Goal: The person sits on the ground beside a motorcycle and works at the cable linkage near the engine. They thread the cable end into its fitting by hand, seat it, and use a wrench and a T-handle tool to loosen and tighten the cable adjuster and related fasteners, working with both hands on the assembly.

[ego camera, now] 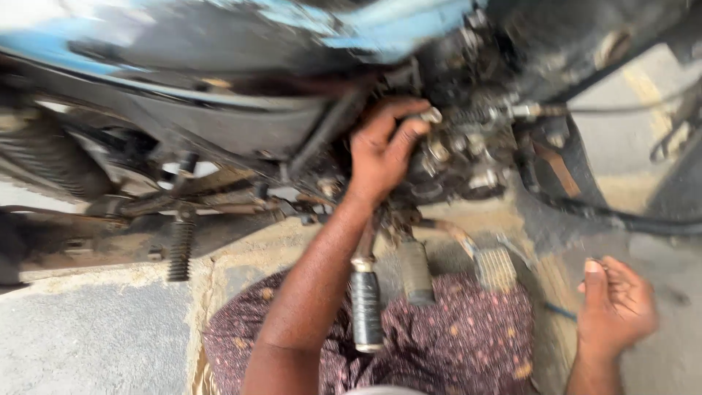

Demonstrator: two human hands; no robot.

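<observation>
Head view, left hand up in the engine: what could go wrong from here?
1. The left hand is wedged among the grimy metal engine fittings; fingers could get pinched or scraped.
2. The black ribbed footpeg hangs by that forearm and may snag it.
3. The right hand grips something small, possibly droppable onto the concrete ground.

Both arms bare, no sleeves, no gloves on left hand (pixel 380 150) or right hand (pixel 614 307). Lap below fingers: dark maroon cloth (pixel 468 340) w/ small pale spots.
</observation>
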